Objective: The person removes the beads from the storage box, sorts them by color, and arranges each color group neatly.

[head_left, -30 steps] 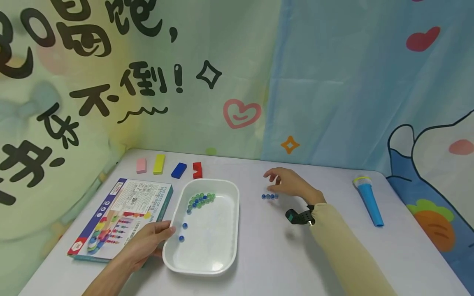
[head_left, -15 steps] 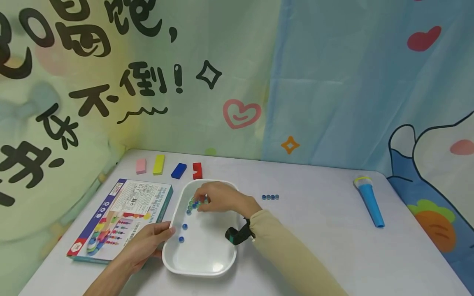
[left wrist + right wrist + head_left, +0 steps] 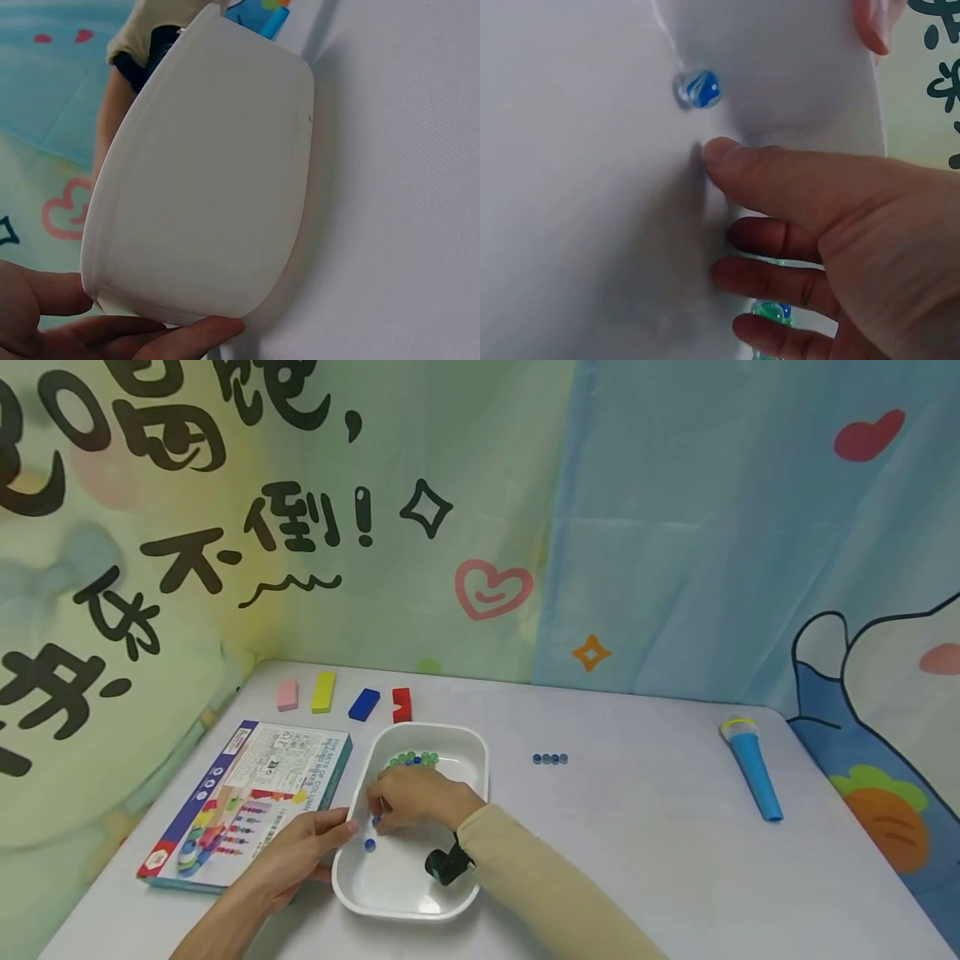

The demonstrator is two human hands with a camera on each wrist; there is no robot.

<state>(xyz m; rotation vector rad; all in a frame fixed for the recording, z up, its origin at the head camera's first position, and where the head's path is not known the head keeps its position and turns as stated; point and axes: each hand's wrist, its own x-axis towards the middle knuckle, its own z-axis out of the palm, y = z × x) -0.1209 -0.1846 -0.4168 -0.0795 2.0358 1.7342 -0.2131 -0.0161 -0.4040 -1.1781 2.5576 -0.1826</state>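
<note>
In the head view my left hand (image 3: 303,852) grips the left rim of a white plastic tray (image 3: 420,906), thumb on top and fingers against its outer side. My right hand (image 3: 416,795) is inside the tray, fingertips at a blue marble (image 3: 376,821). In the right wrist view, thumb and fingers are loosely bent and apart, with no marble visible between them. Another blue swirled marble (image 3: 700,88) lies by the tray's wall, beyond the thumb. Several green marbles (image 3: 412,758) and a few blue ones lie at the tray's far end, partly hidden by my right hand.
Several blue marbles (image 3: 550,759) form a row on the table right of the tray. A toy box (image 3: 251,802) lies at left. Pink (image 3: 287,695), yellow (image 3: 323,692), blue (image 3: 364,704) and red blocks (image 3: 401,704) stand behind. A blue toy microphone (image 3: 753,768) lies at right.
My right hand has moved left from the marble row into the tray, then nearer to me toward the separate blue marbles. My left hand has kept its grip on the tray.
</note>
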